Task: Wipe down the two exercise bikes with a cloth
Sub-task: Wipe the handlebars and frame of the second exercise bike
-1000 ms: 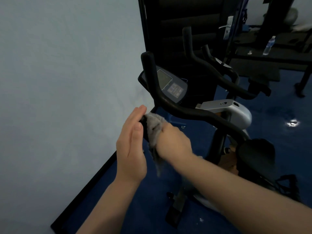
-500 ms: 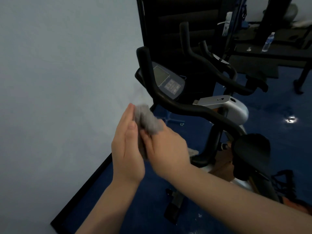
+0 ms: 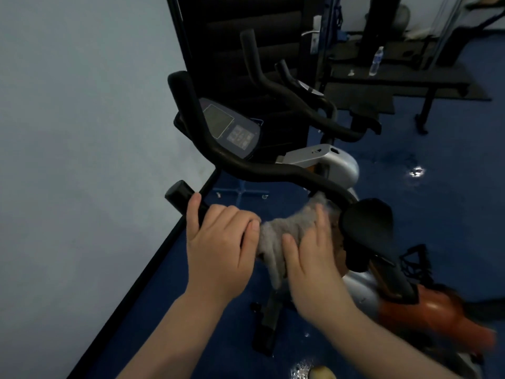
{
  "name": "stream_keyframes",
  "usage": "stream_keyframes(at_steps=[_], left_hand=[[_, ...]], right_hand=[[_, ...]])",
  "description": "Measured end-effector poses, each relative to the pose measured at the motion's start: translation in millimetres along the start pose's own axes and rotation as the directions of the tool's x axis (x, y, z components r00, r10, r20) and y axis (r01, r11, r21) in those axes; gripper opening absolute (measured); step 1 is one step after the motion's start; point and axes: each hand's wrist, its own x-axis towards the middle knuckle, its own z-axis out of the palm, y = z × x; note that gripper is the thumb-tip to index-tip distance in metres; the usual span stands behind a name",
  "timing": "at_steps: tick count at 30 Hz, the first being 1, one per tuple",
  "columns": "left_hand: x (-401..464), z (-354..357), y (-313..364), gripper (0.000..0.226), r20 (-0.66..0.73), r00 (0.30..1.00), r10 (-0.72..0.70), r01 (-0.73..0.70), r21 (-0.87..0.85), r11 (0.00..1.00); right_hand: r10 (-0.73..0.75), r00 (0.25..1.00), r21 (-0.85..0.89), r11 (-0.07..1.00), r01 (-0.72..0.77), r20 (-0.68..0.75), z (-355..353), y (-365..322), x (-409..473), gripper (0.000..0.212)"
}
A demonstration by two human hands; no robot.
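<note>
The near exercise bike (image 3: 336,165) has black handlebars, a console (image 3: 232,129) and a black saddle (image 3: 366,228). My left hand (image 3: 218,247) is wrapped around the near handlebar grip (image 3: 179,195), just behind its end. A grey cloth (image 3: 284,233) drapes over the same bar to the right of that hand. My right hand (image 3: 311,258) presses on the cloth and grips it against the bar. A second bike (image 3: 308,105) with black handlebars stands behind the first.
A pale wall (image 3: 82,132) runs close on the left with a black skirting strip. The floor (image 3: 451,201) is blue. A dark door (image 3: 246,36) stands behind the bikes. A water bottle (image 3: 376,61) sits on a black bench at the back right.
Both hands held the cloth between them off the bar. Now my left hand has closed on the near handlebar grip and my right hand has laid the cloth over the bar.
</note>
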Motion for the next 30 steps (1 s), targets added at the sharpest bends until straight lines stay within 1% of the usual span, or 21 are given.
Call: stream_keyframes(at_steps=[1,2,4,5,7,8,10,12,13,15,17,20,22,23,26,28,30], left_hand=[[0,1,0,0.037,-0.012,1.0,-0.003,0.003,0.01,1.0],[0,2,1,0.039,-0.026,1.0,-0.005,0.006,0.022,1.0],[1,3,2,0.039,-0.048,0.999,-0.01,0.012,0.035,0.999],[1,3,2,0.039,-0.052,0.999,-0.016,0.018,0.034,0.999],[0,4,3,0.038,-0.047,0.999,-0.026,0.027,0.024,0.999],[-1,4,3,0.037,-0.039,0.999,-0.027,0.027,0.015,1.0],[-2,3,2,0.037,-0.027,0.999,-0.019,0.019,0.001,1.0],[-2,3,2,0.037,-0.025,1.0,-0.014,0.014,0.001,1.0],[-1,3,2,0.037,-0.025,1.0,-0.015,0.015,0.004,1.0],[-1,3,3,0.036,-0.024,0.999,-0.022,0.022,0.005,1.0],[-2,3,3,0.035,-0.025,0.999,-0.024,0.023,-0.005,1.0],[-4,4,2,0.035,-0.034,0.999,-0.018,0.017,-0.022,1.0],[-3,5,3,0.035,-0.05,0.998,-0.023,0.022,-0.024,0.999],[-2,6,3,0.035,-0.06,0.998,-0.027,0.026,-0.022,0.999],[-3,7,3,0.037,-0.063,0.998,-0.031,0.03,-0.024,0.999],[-4,6,3,0.04,-0.05,0.998,-0.032,0.031,-0.036,0.999],[-4,4,4,0.04,-0.04,0.999,-0.028,0.027,-0.038,0.999]], right_hand=[[0.108,0.994,0.113,0.988,-0.108,0.011,3,-4,-4,0.066],[0.181,0.983,0.183,0.966,-0.182,0.024,3,-9,1,0.07],[0.289,0.957,0.198,0.94,-0.278,-0.027,1,-13,24,0.072],[0.326,0.943,0.177,0.934,-0.31,-0.066,-2,-14,34,0.071],[0.364,0.927,0.174,0.923,-0.344,-0.094,-3,-13,43,0.07],[0.385,0.919,0.207,0.909,-0.362,-0.086,-2,-11,39,0.069],[0.429,0.902,0.307,0.866,-0.394,-0.054,2,-8,25,0.063],[0.48,0.877,0.389,0.811,-0.437,-0.017,0,-7,30,0.052],[0.509,0.861,0.415,0.785,-0.46,-0.007,-1,-6,41,0.044],[0.548,0.836,0.403,0.774,-0.488,-0.04,-7,-8,57,0.033],[0.548,0.833,0.426,0.773,-0.47,-0.074,-5,-9,55,0.032],[0.52,0.853,0.503,0.749,-0.431,-0.043,2,-6,34,0.028],[0.529,0.849,0.509,0.732,-0.454,-0.005,0,-4,40,0.025],[0.539,0.842,0.506,0.728,-0.462,-0.008,-2,-4,48,0.027],[0.542,0.838,0.446,0.766,-0.462,-0.064,-7,-6,60,0.032],[0.506,0.861,0.472,0.773,-0.424,-0.054,-4,-7,44,0.032],[0.421,0.907,0.534,0.769,-0.351,-0.01,3,-9,16,0.043]])
